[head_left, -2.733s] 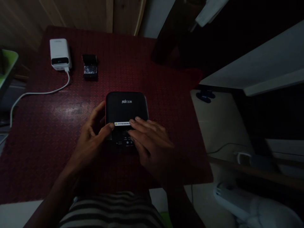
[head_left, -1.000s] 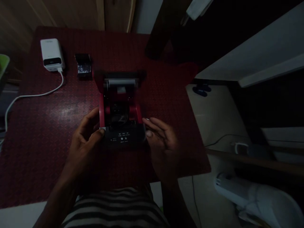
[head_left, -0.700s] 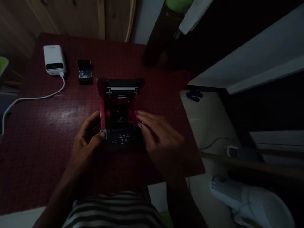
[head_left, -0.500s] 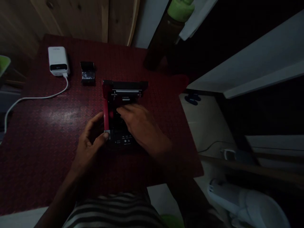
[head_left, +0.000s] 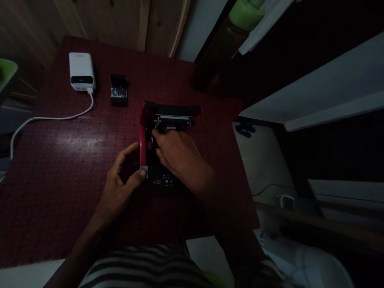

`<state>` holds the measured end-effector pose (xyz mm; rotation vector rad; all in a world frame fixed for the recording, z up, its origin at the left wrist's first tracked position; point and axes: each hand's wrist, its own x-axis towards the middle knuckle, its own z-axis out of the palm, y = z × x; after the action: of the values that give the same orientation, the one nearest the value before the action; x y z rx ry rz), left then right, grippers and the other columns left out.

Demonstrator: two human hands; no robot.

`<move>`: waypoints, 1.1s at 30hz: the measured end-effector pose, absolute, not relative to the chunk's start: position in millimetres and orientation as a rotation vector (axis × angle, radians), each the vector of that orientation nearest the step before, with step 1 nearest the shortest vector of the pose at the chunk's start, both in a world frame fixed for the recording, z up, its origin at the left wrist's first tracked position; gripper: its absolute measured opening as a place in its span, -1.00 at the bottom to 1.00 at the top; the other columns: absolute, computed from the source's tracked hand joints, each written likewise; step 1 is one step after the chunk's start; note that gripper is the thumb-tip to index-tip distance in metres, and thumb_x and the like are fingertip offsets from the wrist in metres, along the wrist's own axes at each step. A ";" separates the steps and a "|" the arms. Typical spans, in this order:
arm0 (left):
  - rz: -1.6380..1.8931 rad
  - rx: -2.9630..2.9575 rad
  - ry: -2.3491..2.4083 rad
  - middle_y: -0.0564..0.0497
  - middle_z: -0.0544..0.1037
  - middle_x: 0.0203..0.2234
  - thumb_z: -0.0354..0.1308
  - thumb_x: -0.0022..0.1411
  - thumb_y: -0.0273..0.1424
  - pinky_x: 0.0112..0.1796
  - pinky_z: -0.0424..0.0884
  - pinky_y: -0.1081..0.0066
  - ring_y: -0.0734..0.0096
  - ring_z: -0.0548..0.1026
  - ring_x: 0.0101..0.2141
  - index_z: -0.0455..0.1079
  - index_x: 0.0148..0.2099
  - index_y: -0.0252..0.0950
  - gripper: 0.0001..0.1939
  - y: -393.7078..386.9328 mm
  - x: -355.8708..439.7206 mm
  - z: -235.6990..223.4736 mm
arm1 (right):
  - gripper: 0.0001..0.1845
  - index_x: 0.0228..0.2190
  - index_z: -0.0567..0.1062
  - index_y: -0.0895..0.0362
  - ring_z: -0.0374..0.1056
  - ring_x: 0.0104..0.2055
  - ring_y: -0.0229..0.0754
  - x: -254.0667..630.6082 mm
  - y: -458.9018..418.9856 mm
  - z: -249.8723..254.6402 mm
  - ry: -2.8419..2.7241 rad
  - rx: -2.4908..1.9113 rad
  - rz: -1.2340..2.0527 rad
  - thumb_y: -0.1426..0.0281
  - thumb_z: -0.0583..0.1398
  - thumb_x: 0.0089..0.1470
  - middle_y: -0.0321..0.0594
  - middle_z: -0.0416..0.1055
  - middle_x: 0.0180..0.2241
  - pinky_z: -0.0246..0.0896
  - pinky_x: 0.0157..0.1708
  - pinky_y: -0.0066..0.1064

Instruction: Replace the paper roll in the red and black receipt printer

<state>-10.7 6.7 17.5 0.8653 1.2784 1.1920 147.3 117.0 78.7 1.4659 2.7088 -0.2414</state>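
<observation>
Black and red machine [head_left: 163, 181] open on a dark red table [head_left: 60, 200], both hands at it.
Its raised lid [head_left: 172, 110] stands on the far side, and the body runs away from the person, the right hand [head_left: 180, 154] reaching in from the right, over the opening, fingertips pointing left; this hand is nearer the inside. Its fingers are bent, but I cannot tell whether they grip anything. The left hand [head_left: 118, 186] is loosely open, thumb [head_left: 143, 173] on the near left corner, fingers beside the red side. Beyond, to the left, lie a small black item [head_left: 119, 91] and a white power bank [head_left: 81, 72] with its cable [head_left: 60, 118]. A green-capped bottle [head_left: 222, 50] stands far right; blue slippers [head_left: 243, 131] sit on the floor [head_left: 258, 156] in the dim room.
</observation>
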 end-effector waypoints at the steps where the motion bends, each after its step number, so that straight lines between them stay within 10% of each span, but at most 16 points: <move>1: 1.194 0.872 1.279 -0.05 0.60 0.41 0.48 0.44 -0.11 0.41 0.45 0.06 -0.02 0.53 0.42 0.49 0.48 0.00 -0.36 6.7 -11.0 17.4 | -0.57 0.13 0.65 0.14 0.72 -0.19 0.09 147.1 115.9 81.3 2.694 1.483 -0.231 0.66 0.28 0.32 0.01 0.77 -0.13 0.54 -0.25 -0.23; 12: 1.190 0.884 1.287 -0.09 0.60 0.41 0.45 0.45 -0.13 0.28 0.60 0.05 -0.09 0.58 0.38 0.48 0.49 -0.01 -0.36 7.6 -13.0 13.8 | -0.74 -0.04 0.69 -0.03 0.65 -0.12 -0.08 235.5 81.9 101.7 3.129 2.164 -0.849 0.40 0.45 0.24 -0.32 0.73 -0.12 0.55 -0.07 -0.20; 19: 1.172 0.934 1.422 -0.09 0.63 0.38 0.47 0.37 -0.08 0.27 0.60 0.06 -0.16 0.58 0.37 0.52 0.47 -0.06 -0.31 9.3 -13.3 13.2 | -0.56 -0.15 0.57 -0.03 0.57 -0.08 -0.07 278.0 135.8 20.9 2.824 2.878 -1.492 0.04 0.51 0.06 -0.29 0.64 -0.16 0.49 -0.08 -0.19; 33: 1.175 0.948 1.474 0.02 0.65 0.36 0.50 0.32 -0.07 0.27 0.61 0.08 -0.15 0.57 0.37 0.59 0.43 0.04 -0.33 9.7 -15.6 14.2 | -0.54 0.01 0.62 -0.03 0.61 0.07 0.04 267.8 128.0 -36.7 2.663 2.608 -1.502 0.35 0.45 0.04 -0.19 0.72 0.05 0.52 0.06 -0.08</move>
<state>-15.6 9.7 14.2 0.9483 1.4742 1.1749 267.8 128.0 -36.7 2.6083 2.6633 -1.5022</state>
